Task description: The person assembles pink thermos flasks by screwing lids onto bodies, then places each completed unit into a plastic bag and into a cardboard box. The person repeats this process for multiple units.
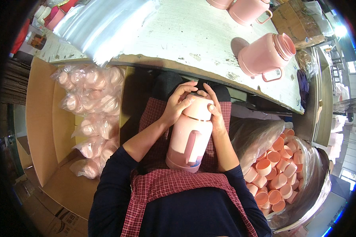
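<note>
A pink thermos jug lies across my lap, its base toward my belly and its top pointing at the table. Its handle faces up, and a thin gold-coloured ring runs round its shoulder. My left hand is wrapped round the left of the jug's top end. From the other side my right hand grips the same end, thumb on the jug's side. Fingers of both hands meet over the dark rim at the top, so that part is partly hidden.
Pink jugs stand on the white table ahead, beside clear plastic bags. At left, a cardboard box holds bagged pink jugs or parts. At right, a plastic-lined container holds many pink cups.
</note>
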`<action>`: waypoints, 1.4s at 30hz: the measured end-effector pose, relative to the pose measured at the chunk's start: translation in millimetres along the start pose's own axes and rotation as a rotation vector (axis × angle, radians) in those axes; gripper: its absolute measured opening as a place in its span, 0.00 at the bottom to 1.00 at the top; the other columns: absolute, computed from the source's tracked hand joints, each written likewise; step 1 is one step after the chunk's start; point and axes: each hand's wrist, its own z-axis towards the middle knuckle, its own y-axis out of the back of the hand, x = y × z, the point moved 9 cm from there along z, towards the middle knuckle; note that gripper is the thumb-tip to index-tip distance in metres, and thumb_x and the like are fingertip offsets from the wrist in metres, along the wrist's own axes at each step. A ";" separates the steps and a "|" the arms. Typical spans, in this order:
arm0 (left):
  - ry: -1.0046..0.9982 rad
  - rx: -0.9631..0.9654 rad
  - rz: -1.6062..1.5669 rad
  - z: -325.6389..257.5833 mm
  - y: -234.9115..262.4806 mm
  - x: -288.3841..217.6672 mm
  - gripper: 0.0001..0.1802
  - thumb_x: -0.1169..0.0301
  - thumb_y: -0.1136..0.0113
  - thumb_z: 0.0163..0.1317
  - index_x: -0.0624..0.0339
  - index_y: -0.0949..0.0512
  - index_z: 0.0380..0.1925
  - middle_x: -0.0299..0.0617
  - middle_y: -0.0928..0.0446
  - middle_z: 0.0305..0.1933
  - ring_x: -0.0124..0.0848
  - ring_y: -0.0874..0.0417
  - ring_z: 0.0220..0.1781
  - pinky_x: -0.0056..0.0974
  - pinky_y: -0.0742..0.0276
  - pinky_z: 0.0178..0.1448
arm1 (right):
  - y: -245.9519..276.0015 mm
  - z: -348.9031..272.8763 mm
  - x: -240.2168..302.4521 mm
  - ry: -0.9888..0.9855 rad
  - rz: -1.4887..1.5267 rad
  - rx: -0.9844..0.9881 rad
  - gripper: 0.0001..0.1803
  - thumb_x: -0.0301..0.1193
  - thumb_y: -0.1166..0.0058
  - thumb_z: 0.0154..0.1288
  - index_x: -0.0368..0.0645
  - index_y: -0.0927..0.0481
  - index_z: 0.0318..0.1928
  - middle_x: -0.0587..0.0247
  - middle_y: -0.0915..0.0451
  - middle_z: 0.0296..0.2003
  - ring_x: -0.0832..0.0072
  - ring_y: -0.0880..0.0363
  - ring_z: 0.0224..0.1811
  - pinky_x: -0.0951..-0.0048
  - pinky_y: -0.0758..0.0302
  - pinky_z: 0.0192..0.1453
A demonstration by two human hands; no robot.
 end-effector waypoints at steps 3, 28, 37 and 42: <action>-0.007 0.008 0.011 -0.2 -1.2 -1.7 0.18 0.70 0.48 0.68 0.64 0.27 0.56 0.49 0.36 0.70 0.41 0.42 0.77 0.44 0.45 0.78 | -1.5 0.1 0.6 -0.008 -0.003 -0.009 0.53 0.55 0.38 0.57 0.38 0.44 0.74 0.47 0.34 0.65 0.59 0.32 0.66 0.61 0.32 0.70; -0.013 -0.182 0.326 58.3 74.7 -91.8 0.10 0.69 0.44 0.72 0.66 0.20 0.44 0.42 0.16 0.39 0.29 0.16 0.44 0.34 0.22 0.54 | -12.4 7.1 0.1 0.008 0.158 0.053 0.52 0.65 0.48 0.61 0.34 0.38 0.70 0.49 0.28 0.61 0.63 0.26 0.62 0.63 0.29 0.68; -0.219 -0.521 1.615 160.1 246.3 -184.4 0.10 0.68 0.28 0.54 0.60 0.16 0.34 0.46 0.15 0.34 0.42 0.15 0.36 0.43 0.22 0.44 | -7.4 8.7 0.3 0.037 0.102 0.056 0.45 0.62 0.51 0.64 0.35 0.32 0.67 0.45 0.26 0.60 0.63 0.26 0.62 0.64 0.30 0.67; 0.095 -0.499 1.558 181.3 306.9 -163.2 0.12 0.62 0.33 0.58 0.62 0.15 0.30 0.52 0.16 0.32 0.47 0.15 0.37 0.48 0.23 0.45 | -4.2 10.0 3.8 0.053 0.092 0.047 0.45 0.61 0.52 0.65 0.33 0.32 0.66 0.44 0.27 0.60 0.61 0.26 0.62 0.63 0.31 0.68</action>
